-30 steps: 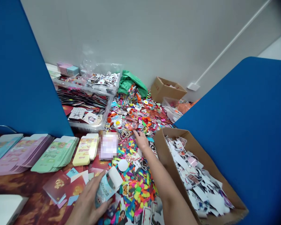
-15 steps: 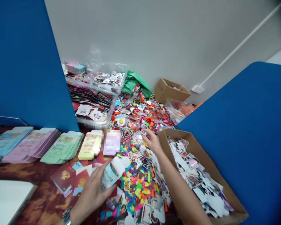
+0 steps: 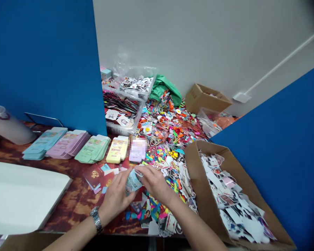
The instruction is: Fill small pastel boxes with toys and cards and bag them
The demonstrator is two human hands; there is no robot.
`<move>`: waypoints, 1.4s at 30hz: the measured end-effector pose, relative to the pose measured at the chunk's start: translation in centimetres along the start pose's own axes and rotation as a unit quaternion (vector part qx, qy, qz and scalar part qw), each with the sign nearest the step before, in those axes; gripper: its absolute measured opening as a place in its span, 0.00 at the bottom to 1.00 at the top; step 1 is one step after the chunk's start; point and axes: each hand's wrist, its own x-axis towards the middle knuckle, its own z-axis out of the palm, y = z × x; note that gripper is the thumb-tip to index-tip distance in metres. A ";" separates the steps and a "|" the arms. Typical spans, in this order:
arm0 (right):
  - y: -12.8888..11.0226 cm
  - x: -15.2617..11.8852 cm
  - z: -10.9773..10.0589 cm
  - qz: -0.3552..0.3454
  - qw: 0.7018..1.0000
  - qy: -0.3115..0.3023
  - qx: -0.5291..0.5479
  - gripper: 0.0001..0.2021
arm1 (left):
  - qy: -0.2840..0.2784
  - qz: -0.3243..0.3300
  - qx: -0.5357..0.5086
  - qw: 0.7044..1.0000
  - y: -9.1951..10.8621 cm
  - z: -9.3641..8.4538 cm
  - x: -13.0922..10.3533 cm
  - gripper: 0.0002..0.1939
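Note:
My left hand (image 3: 116,193), with a metal watch on its wrist, is wrapped round a small light blue paper box (image 3: 132,182) with printed characters. The box is tilted and its top end points up and to the right. My right hand (image 3: 155,183) is at that top end, its fingers closed against the opening. What those fingers hold is hidden between them and the box. Below the hands lie bright deflated balloons (image 3: 153,209) and cut-out stickers (image 3: 170,223). Red envelopes (image 3: 94,176) lie left of the box.
Stacks of blue (image 3: 44,143), purple (image 3: 66,143), green (image 3: 92,149) and yellow flat boxes (image 3: 117,149) line the left. A carton of stickers (image 3: 196,181) stands right. Behind are clear bins (image 3: 140,116) and heaped trinkets (image 3: 167,118). Blue partitions (image 3: 47,62) flank the table; a white box (image 3: 26,195) sits front left.
My right hand has come back from the trinket heap, with a small whitish piece in its fingers earlier, to the top of the blue box. The view has shifted left.

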 end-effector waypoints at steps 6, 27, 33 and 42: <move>-1.1 -0.2 1.0 -0.001 1.000 -0.020 -0.018 0.16 | 0.011 -0.015 -0.026 0.999 0.0 -0.2 -0.8 0.34; -3.1 -0.2 0.7 0.036 0.982 -0.032 -0.182 0.09 | -0.038 0.042 -0.009 0.998 0.6 -2.1 -1.9 0.41; -3.6 -0.8 1.3 -0.052 0.995 -0.020 -0.080 0.17 | -0.047 0.009 -0.041 0.998 0.3 -2.4 -2.0 0.45; -3.4 -2.0 0.8 -0.042 0.992 0.032 -0.111 0.06 | -0.054 -0.002 -0.066 0.996 0.7 -3.3 -1.6 0.39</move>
